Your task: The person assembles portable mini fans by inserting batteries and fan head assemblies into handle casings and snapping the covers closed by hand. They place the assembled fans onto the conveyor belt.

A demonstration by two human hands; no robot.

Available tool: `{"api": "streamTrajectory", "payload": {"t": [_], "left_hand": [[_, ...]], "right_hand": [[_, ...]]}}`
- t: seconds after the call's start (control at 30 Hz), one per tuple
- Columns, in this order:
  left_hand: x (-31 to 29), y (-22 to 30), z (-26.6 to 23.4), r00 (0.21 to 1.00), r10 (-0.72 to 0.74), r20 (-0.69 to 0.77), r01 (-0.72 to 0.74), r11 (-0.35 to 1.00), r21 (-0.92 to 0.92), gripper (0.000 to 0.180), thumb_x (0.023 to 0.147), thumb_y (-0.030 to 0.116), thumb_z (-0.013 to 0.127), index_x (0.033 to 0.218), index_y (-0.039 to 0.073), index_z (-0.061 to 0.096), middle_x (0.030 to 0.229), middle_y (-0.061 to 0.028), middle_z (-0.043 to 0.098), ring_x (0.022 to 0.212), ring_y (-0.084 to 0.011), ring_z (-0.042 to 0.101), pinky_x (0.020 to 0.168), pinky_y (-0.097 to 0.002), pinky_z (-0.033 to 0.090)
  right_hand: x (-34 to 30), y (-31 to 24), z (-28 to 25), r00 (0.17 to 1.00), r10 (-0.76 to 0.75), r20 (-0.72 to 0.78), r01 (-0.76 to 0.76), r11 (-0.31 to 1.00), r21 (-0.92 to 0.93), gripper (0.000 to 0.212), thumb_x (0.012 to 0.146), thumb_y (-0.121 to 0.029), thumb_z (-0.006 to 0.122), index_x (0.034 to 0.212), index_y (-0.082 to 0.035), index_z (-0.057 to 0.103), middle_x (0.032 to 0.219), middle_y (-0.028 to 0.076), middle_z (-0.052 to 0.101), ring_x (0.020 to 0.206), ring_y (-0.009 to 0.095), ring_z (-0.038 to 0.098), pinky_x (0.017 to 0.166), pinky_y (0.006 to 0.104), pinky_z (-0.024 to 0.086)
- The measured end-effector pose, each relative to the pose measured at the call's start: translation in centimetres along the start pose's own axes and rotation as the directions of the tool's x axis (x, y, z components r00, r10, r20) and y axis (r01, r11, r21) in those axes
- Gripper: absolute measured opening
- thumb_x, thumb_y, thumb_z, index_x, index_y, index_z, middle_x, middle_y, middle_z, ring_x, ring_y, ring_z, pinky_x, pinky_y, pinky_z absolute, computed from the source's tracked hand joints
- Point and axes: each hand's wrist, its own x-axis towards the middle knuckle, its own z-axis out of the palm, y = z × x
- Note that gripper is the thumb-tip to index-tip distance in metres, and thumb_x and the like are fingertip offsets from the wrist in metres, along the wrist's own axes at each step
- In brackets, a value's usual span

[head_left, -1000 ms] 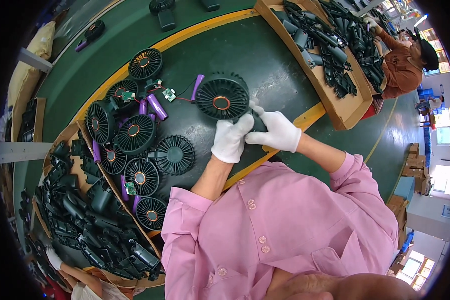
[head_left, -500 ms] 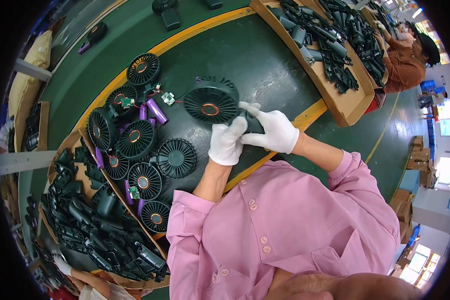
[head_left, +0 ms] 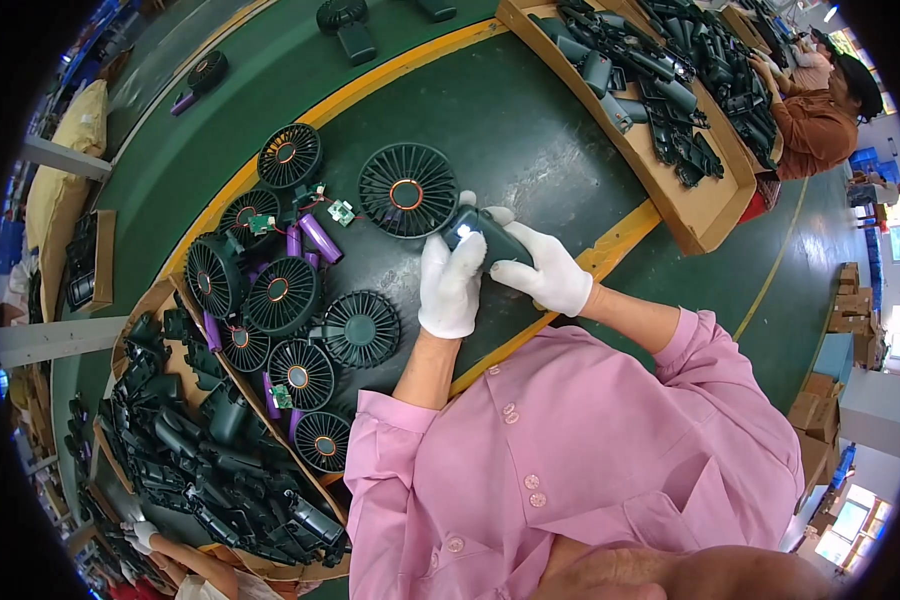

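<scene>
Handheld fan (head_left: pixel 407 185) near the middle of the view, in the grip of two white-gloved hands; clock directions read from there, with twelve at the top. Clasped by the left hand (head_left: pixel 450 292) at the neck end of the handle (head_left: pixel 500 245), with thumb pressed along the near face just beside a bright white light (head_left: pixel 462 233) and other fingers curled beneath. Pinched farther along by the right hand (head_left: pixel 548 268), between thumb on the near side and fingers pressed over the far side. Laid out slantwise, grille toward eleven, handle toward four.

Bounded from three round to five by a yellow table edge (head_left: pixel 620 240), and at two by a cardboard carton (head_left: pixel 705 215) full of dark plastic housings (head_left: pixel 660 100). Open toward twelve and one, over bare dark green tabletop (head_left: pixel 510 110). Crowded from seven to nine with a grey-hubbed fan head (head_left: pixel 360 328), copper-ringed fans (head_left: pixel 280 295), purple battery cells (head_left: pixel 320 238) and, at nine, a small circuit board (head_left: pixel 341 212).

Hidden behind the handle: left fingertips; cannot tell how far wrapped. Washed out by glare: surface around the light. Cut off by the top rim: another dark handle (head_left: pixel 435 8).
</scene>
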Motion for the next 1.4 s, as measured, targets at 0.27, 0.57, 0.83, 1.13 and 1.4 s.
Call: {"api": "streamTrajectory", "payload": {"t": [0.27, 0.57, 0.83, 1.13, 1.4], "left_hand": [[0.0, -0.1, -0.7, 0.998, 0.053, -0.04, -0.041, 0.965, 0.257, 0.046, 0.086, 0.016, 0.06, 0.125, -0.001, 0.041, 0.108, -0.0214, 0.062, 0.095, -0.0253, 0.063, 0.086, -0.0363, 0.051], [0.0, 0.6, -0.3, 0.993, 0.052, -0.11, -0.031, 0.983, 0.182, 0.041, 0.089, 0.015, 0.058, 0.122, -0.002, 0.044, 0.109, -0.0147, 0.063, 0.083, -0.0148, 0.062, 0.072, -0.0267, 0.052], [0.8, 1.0, -0.1, 0.966, 0.257, -0.026, -0.24, 0.929, 0.281, 0.056, 0.092, 0.014, 0.056, 0.138, 0.0, 0.029, 0.111, -0.0086, 0.055, 0.091, -0.0125, 0.053, 0.082, -0.0271, 0.044], [1.0, -1.2, -1.3, 0.985, -0.173, -0.008, 0.168, 0.94, 0.297, 0.045, 0.09, 0.009, 0.059, 0.129, -0.006, 0.042, 0.107, -0.0168, 0.066, 0.099, -0.0185, 0.063, 0.087, -0.0288, 0.049], [1.0, -0.1, -1.1, 0.976, -0.207, -0.06, 0.216, 0.923, 0.319, 0.042, 0.09, 0.01, 0.059, 0.125, -0.008, 0.046, 0.104, -0.0163, 0.067, 0.096, -0.0178, 0.064, 0.086, -0.0278, 0.048]], "right_hand": [[-0.1, -0.6, -0.2, 0.992, 0.111, 0.059, -0.107, 0.993, -0.058, 0.034, 0.083, -0.025, 0.064, 0.103, 0.002, 0.059, 0.084, 0.015, 0.066, 0.075, 0.023, 0.065, 0.072, 0.0333, 0.051], [0.3, -1.1, -0.4, 0.95, 0.253, 0.183, -0.29, 0.933, 0.215, 0.033, 0.083, -0.018, 0.062, 0.108, 0.002, 0.057, 0.079, 0.007, 0.064, 0.062, 0.01, 0.061, 0.058, 0.0236, 0.05], [6.6, -3.7, -1.4, 0.999, 0.001, 0.051, -0.02, 0.925, 0.38, 0.045, 0.085, -0.009, 0.06, 0.125, 0.006, 0.048, 0.083, 0.01, 0.064, 0.062, 0.012, 0.06, 0.057, 0.0251, 0.05], [29.4, -4.5, -2.0, 0.795, -0.543, -0.271, 0.348, 0.773, -0.53, 0.044, 0.073, -0.016, 0.066, 0.117, -0.013, 0.064, 0.092, 0.02, 0.066, 0.086, 0.033, 0.065, 0.08, 0.0363, 0.052], [31.2, -5.7, 3.6, 0.87, -0.467, 0.155, 0.39, 0.462, -0.796, 0.061, 0.076, -0.038, 0.065, 0.13, -0.013, 0.053, 0.126, 0.02, 0.054, 0.118, 0.036, 0.051, 0.099, 0.0422, 0.043]]}}
